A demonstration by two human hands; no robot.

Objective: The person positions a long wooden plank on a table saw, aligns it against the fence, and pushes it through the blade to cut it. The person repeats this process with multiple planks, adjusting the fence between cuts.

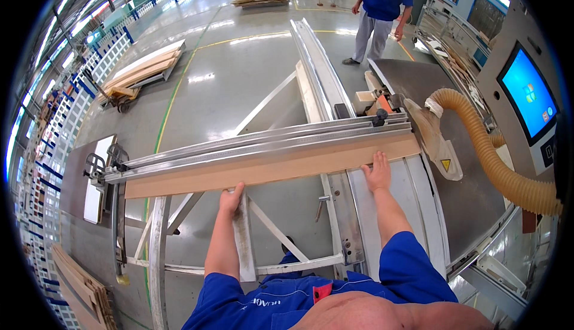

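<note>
A long, narrow light-brown wooden board (pixel 287 166) lies along the aluminium crosscut fence (pixel 263 141) of a sliding panel saw. At the board's near edge, left of its middle, my left hand (pixel 231 199) grips it, thumb uppermost and the other fingers hidden beneath. Toward the right end, my right hand (pixel 378 173) rests with its fingers stretched flat on the board's near edge and top. That end reaches close to the pale blade guard (pixel 439 147). No blade can be seen.
A ribbed yellow hose (pixel 478 138) curves from the guard to the right. Beyond it stands a control screen (pixel 529 91). One person in blue (pixel 382 4) stands past the saw. White frame bars (pixel 158 252) run below the board; a board stack (pixel 143 67) sits at left.
</note>
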